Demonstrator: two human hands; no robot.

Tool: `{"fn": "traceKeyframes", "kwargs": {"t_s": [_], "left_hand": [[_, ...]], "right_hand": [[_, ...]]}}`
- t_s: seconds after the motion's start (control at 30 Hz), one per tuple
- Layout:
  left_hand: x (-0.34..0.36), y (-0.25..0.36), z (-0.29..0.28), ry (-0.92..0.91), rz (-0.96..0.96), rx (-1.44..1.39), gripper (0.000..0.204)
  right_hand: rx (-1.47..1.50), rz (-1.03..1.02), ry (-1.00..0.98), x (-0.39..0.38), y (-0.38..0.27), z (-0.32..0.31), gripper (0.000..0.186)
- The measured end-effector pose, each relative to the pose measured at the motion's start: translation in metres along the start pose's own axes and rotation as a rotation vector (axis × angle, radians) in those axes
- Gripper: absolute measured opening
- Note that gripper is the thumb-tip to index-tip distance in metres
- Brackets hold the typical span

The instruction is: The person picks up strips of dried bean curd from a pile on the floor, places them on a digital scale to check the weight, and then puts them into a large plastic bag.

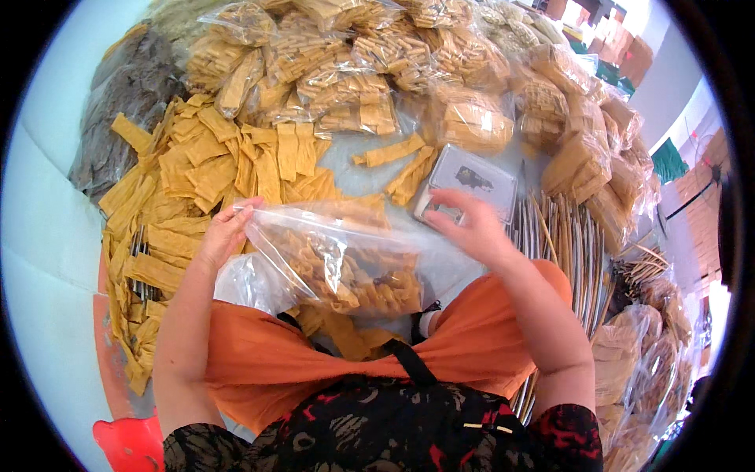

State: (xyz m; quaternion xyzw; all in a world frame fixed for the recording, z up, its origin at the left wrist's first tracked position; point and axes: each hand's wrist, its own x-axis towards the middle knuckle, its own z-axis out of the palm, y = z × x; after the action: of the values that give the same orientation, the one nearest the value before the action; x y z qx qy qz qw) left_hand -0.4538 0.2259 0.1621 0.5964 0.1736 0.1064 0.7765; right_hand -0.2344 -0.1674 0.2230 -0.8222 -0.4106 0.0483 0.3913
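Evidently you held a clear plastic bag [346, 263] of yellow dried strips across your lap, above the orange apron [472, 338]. Your left hand [224, 236] pinched the bag's upper left corner; your right hand [472, 228] gripped its top edge on the right, fingers curled over the film. Judged step: closing the filled bag's mouth. The next move likely called for pressing the edges together evenly. A small grey scale [472, 181] sat just beyond your right hand, loose strips [204, 181] lay to the left, and filled bags [377, 71] were heaped further back.
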Motion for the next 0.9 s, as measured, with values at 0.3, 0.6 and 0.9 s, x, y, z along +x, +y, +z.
{"fn": "traceKeyframes", "kwargs": {"t_s": [0.3, 0.6, 0.9], "left_hand": [[0.002, 0.009, -0.016, 0.019, 0.094, -0.231, 0.02], [0.0, 0.008, -0.015, -0.041, 0.067, -0.067, 0.025], [-0.006, -0.001, -0.03, 0.007, 0.025, -0.009, 0.029]], "right_hand": [[-0.157, -0.153, -0.336, 0.05, -0.073, 0.103, 0.024], [-0.245, -0.235, -0.194, 0.019, -0.055, 0.066, 0.016], [-0.271, -0.043, -0.143, -0.035, 0.006, -0.003, 0.02]]}}
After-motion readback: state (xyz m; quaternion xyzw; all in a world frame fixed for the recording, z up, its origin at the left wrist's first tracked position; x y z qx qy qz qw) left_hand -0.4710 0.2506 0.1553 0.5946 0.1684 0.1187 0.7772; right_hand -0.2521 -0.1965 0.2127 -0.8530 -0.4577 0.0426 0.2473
